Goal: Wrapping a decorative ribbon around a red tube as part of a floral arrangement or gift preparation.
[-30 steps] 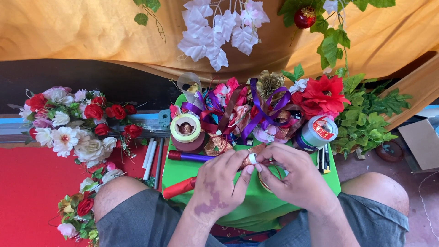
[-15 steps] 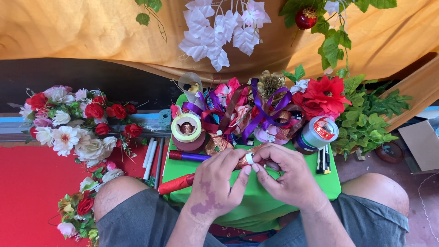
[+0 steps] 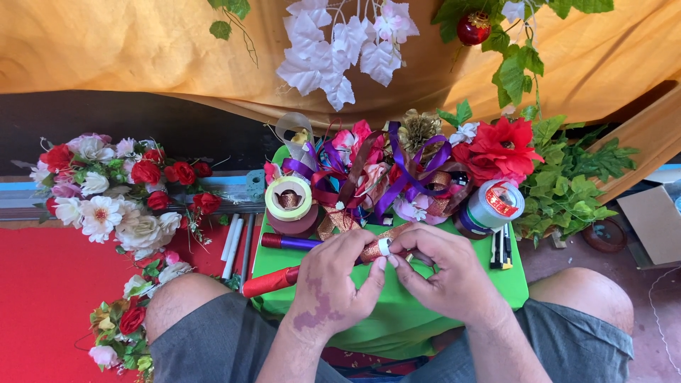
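My left hand (image 3: pixel 339 280) and my right hand (image 3: pixel 448 272) meet over a green cloth-covered stand (image 3: pixel 507 287) between my knees. Both pinch a glittery copper ribbon strip (image 3: pixel 376 248) with a small white piece at its middle, fingertips touching. Behind them lies a pile of purple, maroon and pink ribbon bows (image 3: pixel 369 174). A pale yellow tape roll (image 3: pixel 288 198) stands on a brown ribbon spool at the left, a silver-grey tape roll (image 3: pixel 494 203) at the right. A red-handled tool (image 3: pixel 269 281) and a purple pen (image 3: pixel 289 242) lie under my left hand.
Artificial red and white flowers (image 3: pixel 117 188) lie left on a red mat (image 3: pixel 42 291); more flowers (image 3: pixel 124 323) sit by my left knee. Green leaves and a red poinsettia (image 3: pixel 539 163) stand right. White glue sticks (image 3: pixel 234 245) lie beside the stand. Orange cloth (image 3: pixel 128 50) hangs behind.
Both hands shifted slightly left and closer together on the ribbon strip. The red-handled tool lies more exposed at the left. Nothing else moved.
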